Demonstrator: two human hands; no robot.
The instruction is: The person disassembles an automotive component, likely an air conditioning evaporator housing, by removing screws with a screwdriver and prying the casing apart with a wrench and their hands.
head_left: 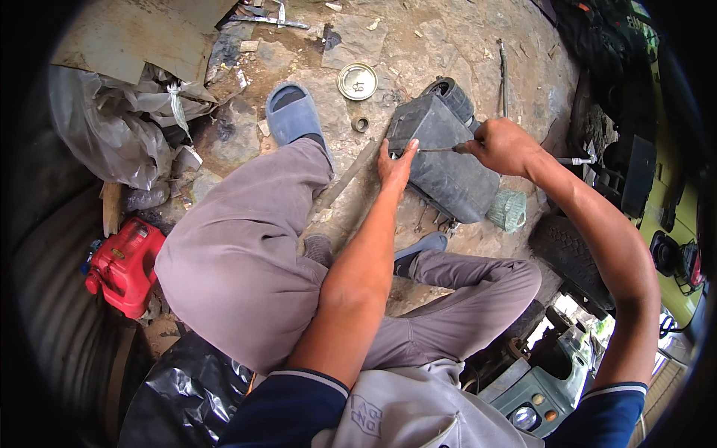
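A black plastic housing (441,142), boxy with a round ribbed neck (450,95) at its far end, lies tilted on the ground in front of my feet. My left hand (396,166) grips its left edge, thumb on the face and the other fingers around the side, partly hidden. A screwdriver (441,150) is in my right hand (502,147), which is closed around its handle. Its thin shaft points left across the housing, with the tip close to my left thumb. Whether the tip sits in a screw is too small to tell.
Beyond the housing lie a round tin (358,81) and a small metal ring (361,124). A greenish ribbed cup (508,210) stands right of it, several small metal pieces (448,226) below. A red jerrycan (127,266) is at left; a tyre (570,257) and green vehicle bodywork are at right.
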